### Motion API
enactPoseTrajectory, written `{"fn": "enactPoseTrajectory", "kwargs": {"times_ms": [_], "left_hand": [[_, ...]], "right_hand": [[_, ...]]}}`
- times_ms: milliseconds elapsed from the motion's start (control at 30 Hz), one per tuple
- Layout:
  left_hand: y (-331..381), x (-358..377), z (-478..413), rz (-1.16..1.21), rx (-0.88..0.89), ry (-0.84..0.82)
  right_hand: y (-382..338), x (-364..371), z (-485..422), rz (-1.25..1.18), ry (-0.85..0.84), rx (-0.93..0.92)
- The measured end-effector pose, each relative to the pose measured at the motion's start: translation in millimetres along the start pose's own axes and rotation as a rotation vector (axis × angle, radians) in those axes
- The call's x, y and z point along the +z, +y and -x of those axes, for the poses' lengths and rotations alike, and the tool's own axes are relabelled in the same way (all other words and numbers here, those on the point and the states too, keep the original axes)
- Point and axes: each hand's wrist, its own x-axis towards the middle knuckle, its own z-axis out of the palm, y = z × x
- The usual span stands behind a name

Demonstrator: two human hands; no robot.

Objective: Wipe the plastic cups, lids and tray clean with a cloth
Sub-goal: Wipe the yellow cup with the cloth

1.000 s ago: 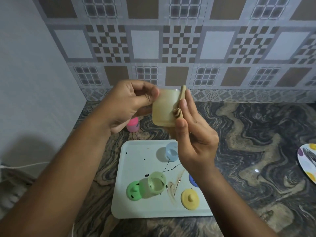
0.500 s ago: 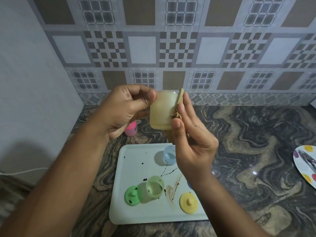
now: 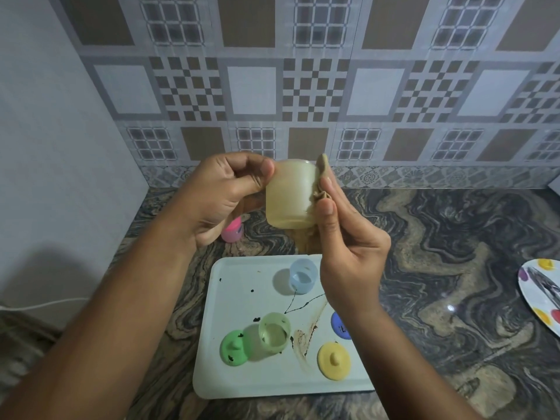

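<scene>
A white cable (image 3: 45, 304) runs along the far left edge, beside a dark marbled counter (image 3: 454, 237). The left hand (image 3: 224, 195) has its fingers curled and pinches the left side of a cloudy yellow plastic cup (image 3: 288, 195), holding it in the air above the far edge of the tray. A small pink cup (image 3: 231, 233) stands on the counter under that hand. A tan cloth (image 3: 322, 183) is bunched against the yellow cup's right side, gripped between the thumb and curled fingers of the right hand (image 3: 348, 247), with one end hanging below the cup. Beneath, a pale tray (image 3: 242, 374) streaked with dark and brown smears holds, from left to right, a green lid (image 3: 233, 348), a green cup (image 3: 272, 331) touching it, a blue cup (image 3: 303, 275) farther back, a yellow lid (image 3: 333, 360) near the front edge, and a blue lid (image 3: 339, 325) partly hidden by the right wrist. At the far right edge lies a white plate (image 3: 539, 295) with coloured spots.
</scene>
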Motion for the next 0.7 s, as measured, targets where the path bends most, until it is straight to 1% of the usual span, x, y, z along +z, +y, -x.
{"fn": "enactPoseTrajectory", "kwargs": {"times_ms": [133, 200, 300, 433, 533, 600, 700], "left_hand": [[2.5, -0.7, -0.3, -0.006, -0.003, 0.005], [3.9, -1.3, 0.0, -0.01, -0.008, 0.002], [4.7, -3.1, 0.6, 0.004, -0.018, -0.004], [5.4, -4.7, 0.6, 0.035, -0.022, -0.027], [5.5, -3.4, 1.8, 0.04, -0.013, -0.031], [5.6, -3.0, 1.7, 0.046, -0.013, -0.034], [9.6, -3.6, 2.8, 0.078, -0.035, -0.054]], "right_hand": [[1.7, 2.4, 4.3, 0.05, -0.04, -0.018], [2.4, 1.6, 3.1, 0.044, -0.011, -0.031], [0.5, -0.4, 1.0, -0.025, 0.029, 0.026], [-3.4, -3.3, 2.3, -0.071, -0.049, 0.035], [-4.2, -1.4, 4.4, 0.013, -0.091, -0.013], [-3.4, 1.5, 6.0, 0.072, -0.083, -0.057], [-2.2, 1.2, 4.5, 0.089, -0.077, -0.103]]}}
